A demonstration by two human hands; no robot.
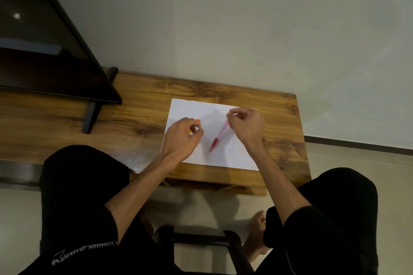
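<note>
A white sheet of paper (225, 158) lies on the wooden table (134, 118). My left hand (181, 138) hovers over the sheet's left part, fingers curled round a small object (198, 120) that shows an orange tip and a bit of yellow; most of it is hidden in the hand. My right hand (244, 125) is over the sheet's upper right and pinches the top end of a pink-and-red pen (217, 139). The pen slants down to the left, its tip at or just above the paper, and it looks blurred.
A dark flat screen (44, 40) on a black stand (89, 118) occupies the table's left side. The table backs onto a pale wall (245, 29). My knees in black trousers, a bare foot (257, 230) and a dark stool frame (201, 239) are below the table's front edge.
</note>
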